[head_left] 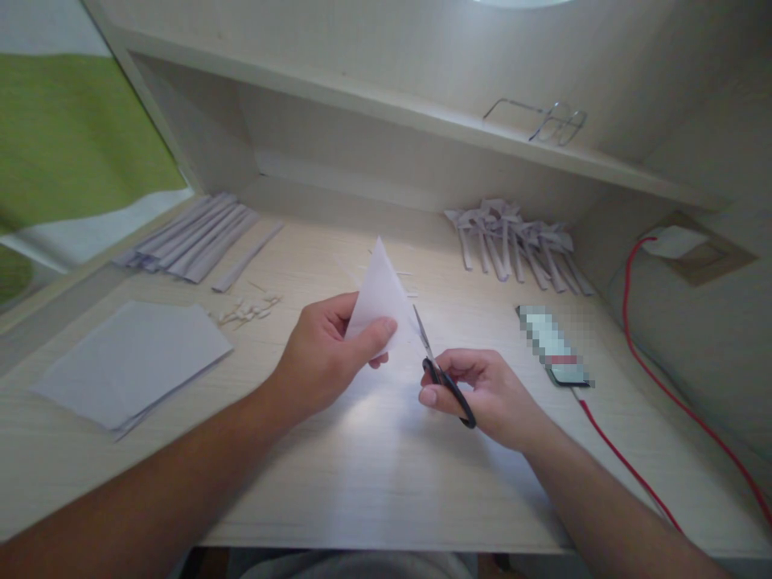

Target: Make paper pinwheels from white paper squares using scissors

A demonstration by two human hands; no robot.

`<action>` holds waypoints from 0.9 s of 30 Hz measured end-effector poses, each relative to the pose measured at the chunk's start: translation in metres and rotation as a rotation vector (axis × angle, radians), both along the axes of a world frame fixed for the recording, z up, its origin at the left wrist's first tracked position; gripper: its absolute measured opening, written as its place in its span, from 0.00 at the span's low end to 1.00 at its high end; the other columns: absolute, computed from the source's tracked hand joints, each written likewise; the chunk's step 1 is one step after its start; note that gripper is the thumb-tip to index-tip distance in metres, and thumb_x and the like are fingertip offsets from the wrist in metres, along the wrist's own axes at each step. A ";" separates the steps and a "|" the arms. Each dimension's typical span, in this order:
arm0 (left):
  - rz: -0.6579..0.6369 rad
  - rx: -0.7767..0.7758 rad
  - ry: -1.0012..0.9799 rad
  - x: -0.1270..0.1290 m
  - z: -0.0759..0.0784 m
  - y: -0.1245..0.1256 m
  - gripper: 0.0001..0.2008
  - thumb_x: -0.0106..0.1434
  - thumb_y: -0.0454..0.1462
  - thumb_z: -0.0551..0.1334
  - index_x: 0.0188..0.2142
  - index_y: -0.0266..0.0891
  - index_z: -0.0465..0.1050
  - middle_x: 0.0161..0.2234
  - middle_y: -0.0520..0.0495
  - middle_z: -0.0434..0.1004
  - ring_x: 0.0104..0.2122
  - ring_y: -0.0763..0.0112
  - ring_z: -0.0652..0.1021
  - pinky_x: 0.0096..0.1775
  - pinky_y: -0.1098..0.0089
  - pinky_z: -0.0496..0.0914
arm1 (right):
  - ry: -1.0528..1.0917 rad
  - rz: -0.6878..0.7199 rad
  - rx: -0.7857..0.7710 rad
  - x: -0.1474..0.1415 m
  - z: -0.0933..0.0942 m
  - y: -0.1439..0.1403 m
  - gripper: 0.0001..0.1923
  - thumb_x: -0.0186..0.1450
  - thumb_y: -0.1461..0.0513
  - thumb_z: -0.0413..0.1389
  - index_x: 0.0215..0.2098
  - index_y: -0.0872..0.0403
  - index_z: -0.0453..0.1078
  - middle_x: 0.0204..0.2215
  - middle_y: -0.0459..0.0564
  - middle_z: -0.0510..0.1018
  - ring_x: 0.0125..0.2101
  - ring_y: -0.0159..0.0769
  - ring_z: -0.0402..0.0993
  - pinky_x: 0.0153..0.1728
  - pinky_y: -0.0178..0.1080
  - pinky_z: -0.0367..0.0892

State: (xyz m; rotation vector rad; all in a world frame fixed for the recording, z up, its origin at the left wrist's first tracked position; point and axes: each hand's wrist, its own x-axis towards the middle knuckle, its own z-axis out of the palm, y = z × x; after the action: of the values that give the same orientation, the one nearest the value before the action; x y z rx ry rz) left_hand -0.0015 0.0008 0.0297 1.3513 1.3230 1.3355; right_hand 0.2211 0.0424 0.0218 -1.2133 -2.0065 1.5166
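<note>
left hand (322, 358) grip: closed, thumb and fingers pinching the lower edge of the folded paper triangle (379, 293), held above the table (374, 474) centre, apex at 12 o'clock. right hand (488, 394) grip: closed through the scissors (443, 374) loops, blades at the paper's 4 o'clock edge. the paper looks light, thin and easily creased; pinch near the cut to keep it steady. paper strips (193, 237) lie at 10 o'clock.
</note>
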 end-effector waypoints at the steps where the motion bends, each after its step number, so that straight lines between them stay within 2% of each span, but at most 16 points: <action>1: -0.005 -0.001 0.000 0.000 0.000 0.000 0.11 0.63 0.40 0.66 0.25 0.37 0.74 0.21 0.53 0.76 0.22 0.72 0.75 0.27 0.72 0.68 | 0.000 -0.004 -0.007 0.000 0.000 0.000 0.17 0.56 0.50 0.69 0.30 0.55 0.79 0.24 0.46 0.75 0.27 0.33 0.66 0.29 0.37 0.59; 12: -0.087 -0.034 -0.177 0.000 -0.008 0.003 0.15 0.66 0.43 0.64 0.25 0.37 0.72 0.20 0.52 0.74 0.21 0.73 0.71 0.26 0.72 0.64 | -0.013 -0.033 -0.061 0.001 -0.002 0.000 0.18 0.54 0.50 0.71 0.25 0.56 0.75 0.19 0.41 0.67 0.22 0.29 0.59 0.24 0.35 0.53; 22: -0.063 -0.068 -0.182 0.001 -0.003 0.003 0.15 0.64 0.43 0.64 0.24 0.37 0.72 0.19 0.52 0.74 0.20 0.74 0.71 0.24 0.72 0.63 | -0.011 -0.027 -0.007 0.003 -0.008 0.000 0.21 0.58 0.49 0.68 0.21 0.56 0.72 0.17 0.42 0.68 0.21 0.29 0.58 0.24 0.36 0.51; 27: -0.068 -0.081 -0.178 0.003 -0.004 0.003 0.16 0.64 0.43 0.64 0.23 0.37 0.71 0.19 0.52 0.73 0.19 0.74 0.70 0.24 0.72 0.63 | -0.006 -0.033 -0.065 0.003 -0.006 0.000 0.19 0.57 0.50 0.70 0.24 0.55 0.73 0.18 0.42 0.70 0.21 0.29 0.60 0.23 0.35 0.53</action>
State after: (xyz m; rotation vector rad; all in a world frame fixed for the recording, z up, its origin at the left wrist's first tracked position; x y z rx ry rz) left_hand 0.0011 0.0042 0.0259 1.1839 1.1876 1.3102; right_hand 0.2242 0.0419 0.0154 -1.2709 -1.9451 1.5756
